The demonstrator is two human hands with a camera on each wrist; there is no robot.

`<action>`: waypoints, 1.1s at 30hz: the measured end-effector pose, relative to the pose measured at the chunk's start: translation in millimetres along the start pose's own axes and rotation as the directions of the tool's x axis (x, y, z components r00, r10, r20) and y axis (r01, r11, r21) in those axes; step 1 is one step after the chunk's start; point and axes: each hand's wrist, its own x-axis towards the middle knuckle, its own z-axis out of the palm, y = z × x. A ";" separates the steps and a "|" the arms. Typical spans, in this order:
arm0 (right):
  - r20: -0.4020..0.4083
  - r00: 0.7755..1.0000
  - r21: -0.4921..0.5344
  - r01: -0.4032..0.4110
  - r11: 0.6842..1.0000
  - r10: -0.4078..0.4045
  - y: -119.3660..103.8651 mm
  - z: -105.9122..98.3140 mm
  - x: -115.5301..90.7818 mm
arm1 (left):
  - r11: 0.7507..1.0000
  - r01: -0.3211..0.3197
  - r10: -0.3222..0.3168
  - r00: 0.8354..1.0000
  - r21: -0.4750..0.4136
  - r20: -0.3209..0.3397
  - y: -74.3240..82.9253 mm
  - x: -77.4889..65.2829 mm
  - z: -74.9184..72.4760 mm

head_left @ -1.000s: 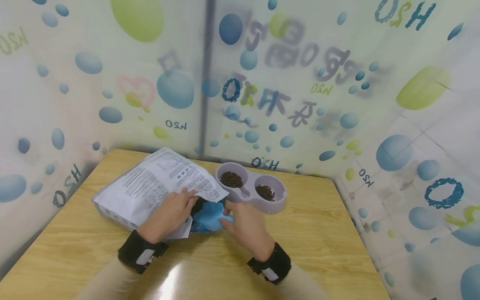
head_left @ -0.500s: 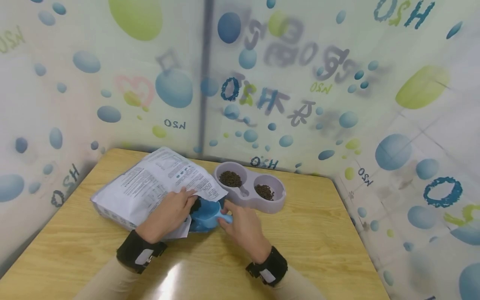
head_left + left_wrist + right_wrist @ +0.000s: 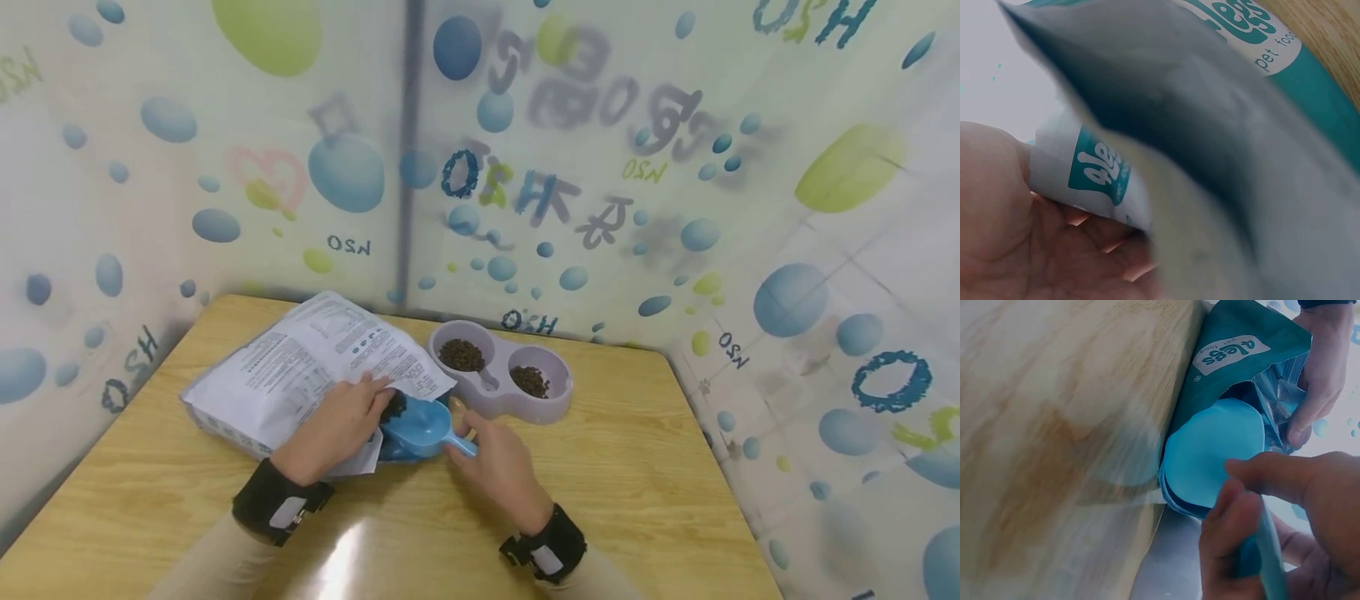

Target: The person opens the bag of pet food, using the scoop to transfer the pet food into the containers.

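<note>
A white pet food bag (image 3: pixel 277 367) lies on its side, its mouth facing right; its teal printed side (image 3: pixel 1235 353) shows in the right wrist view. My left hand (image 3: pixel 333 429) grips the bag's edge at the opening, and in the left wrist view the fingers (image 3: pixel 1097 234) curl under the folded flap. Dark kibble (image 3: pixel 394 406) shows just inside the mouth. My right hand (image 3: pixel 501 471) holds a light blue scoop (image 3: pixel 418 427) by its handle. The scoop's bowl sits in the bag's mouth, its front end close to the kibble.
Right behind the bag's mouth stands a lilac double pet bowl (image 3: pixel 504 406), with brown kibble in both hollows. Everything rests on a wooden table (image 3: pixel 637 467). Patterned walls (image 3: pixel 480 208) rise at the table's back and sides.
The scoop has shifted slightly right and tilted, so more of its hollow and handle shows. My right hand moved with it. My left hand and the bag have barely moved.
</note>
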 end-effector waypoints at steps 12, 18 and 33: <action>0.015 1.000 0.050 0.008 0.999 -0.009 4.7 -0.7 -1.4 | 0.999 0.019 -0.019 1.000 -0.029 0.006 0.9 0.8 -0.8; 0.022 1.000 0.050 0.010 0.999 -0.011 7.1 0.1 -2.0 | 0.999 0.023 -0.022 1.000 -0.040 0.009 0.5 -0.3 -0.2; -0.018 0.997 0.070 0.080 0.994 -0.079 24.5 -9.6 -10.0 | 1.000 0.003 -0.003 1.000 -0.010 -0.008 -0.4 1.8 2.3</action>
